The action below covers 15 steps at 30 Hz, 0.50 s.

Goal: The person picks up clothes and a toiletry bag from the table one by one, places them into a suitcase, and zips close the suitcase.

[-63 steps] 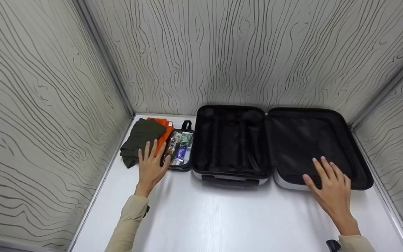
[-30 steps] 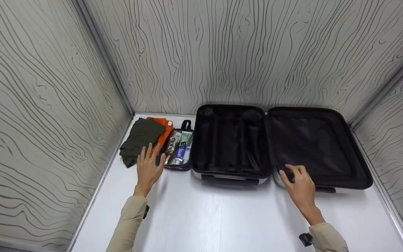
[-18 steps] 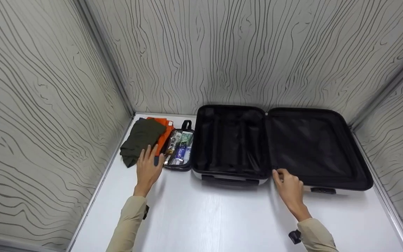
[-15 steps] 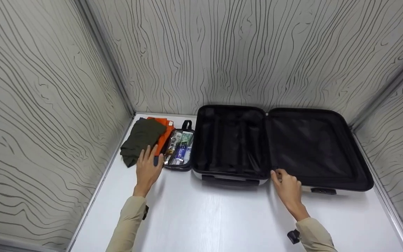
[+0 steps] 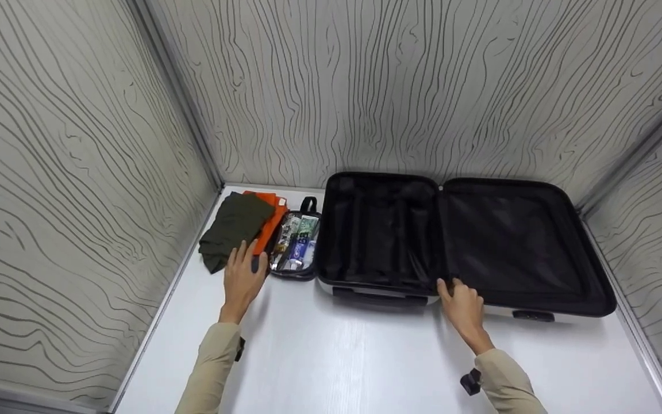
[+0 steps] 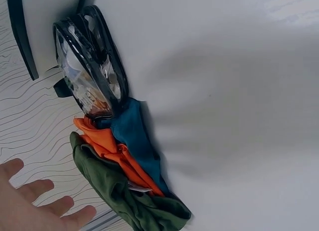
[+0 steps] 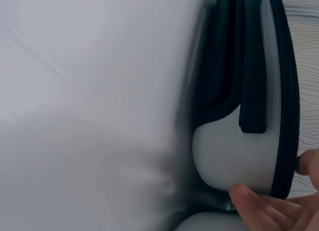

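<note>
A black-lined suitcase lies spread open, its left half (image 5: 385,233) and right half (image 5: 515,244) side by side. My right hand (image 5: 463,310) pinches the near corner of the left half by the hinge seam. In the right wrist view, the thumb of the right hand (image 7: 274,213) is at the black zip rim, the fingers at the pale shell (image 7: 237,156). My left hand (image 5: 243,282), fingers spread and holding nothing, hovers near folded dark green cloth (image 5: 236,227) and orange cloth (image 5: 270,230). Blue cloth (image 6: 134,141) shows in the left wrist view.
A clear, black-edged toiletry bag (image 5: 293,276) with tubes inside stands between the clothes and the suitcase. Wood-patterned panels (image 5: 377,86) rise behind and at both sides. The white tabletop (image 5: 342,356) extends in front. The suitcase handle (image 5: 380,296) faces the near side.
My right hand has moved left from over the right half to the left half's near corner, its fingers closing there. My left hand has drawn back slightly. The suitcase and clothes stay put.
</note>
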Each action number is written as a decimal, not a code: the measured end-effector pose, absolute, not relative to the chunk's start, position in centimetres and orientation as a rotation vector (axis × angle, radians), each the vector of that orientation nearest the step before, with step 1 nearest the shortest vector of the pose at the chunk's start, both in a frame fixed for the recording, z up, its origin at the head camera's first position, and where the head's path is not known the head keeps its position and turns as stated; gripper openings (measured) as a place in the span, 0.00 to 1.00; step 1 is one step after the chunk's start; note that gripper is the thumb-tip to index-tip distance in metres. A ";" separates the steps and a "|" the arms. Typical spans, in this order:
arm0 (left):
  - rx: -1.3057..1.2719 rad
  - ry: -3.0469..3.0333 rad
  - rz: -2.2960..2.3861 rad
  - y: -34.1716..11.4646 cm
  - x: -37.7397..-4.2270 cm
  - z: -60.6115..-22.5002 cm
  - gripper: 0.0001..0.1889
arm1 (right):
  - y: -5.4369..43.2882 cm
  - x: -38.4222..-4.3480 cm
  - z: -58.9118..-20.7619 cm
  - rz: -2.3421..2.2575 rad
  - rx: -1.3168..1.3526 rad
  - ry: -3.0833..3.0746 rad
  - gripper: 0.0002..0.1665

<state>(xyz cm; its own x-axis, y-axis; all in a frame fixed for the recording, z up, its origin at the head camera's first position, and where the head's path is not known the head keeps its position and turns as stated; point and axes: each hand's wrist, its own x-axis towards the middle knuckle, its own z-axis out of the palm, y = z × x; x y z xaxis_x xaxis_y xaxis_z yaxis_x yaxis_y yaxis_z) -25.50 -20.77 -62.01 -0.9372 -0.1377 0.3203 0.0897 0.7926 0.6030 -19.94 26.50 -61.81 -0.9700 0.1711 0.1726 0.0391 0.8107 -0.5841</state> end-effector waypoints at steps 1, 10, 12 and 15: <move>0.036 -2.633 -0.908 -20.7 -25.6 -62.0 0.28 | 26.5 -20.0 -61.8 0.899 -0.170 -2.778 0.30; 0.059 -2.612 -0.911 -21.1 -25.7 -62.4 0.27 | 26.3 -20.4 -62.2 0.949 -0.201 -2.727 0.14; 0.082 -2.623 -0.931 -21.3 -25.7 -62.5 0.27 | 26.2 -20.4 -62.3 0.948 -0.205 -2.710 0.14; 0.126 -2.649 -0.951 -21.6 -25.8 -62.7 0.28 | 26.0 -20.4 -62.5 0.927 -0.217 -2.678 0.14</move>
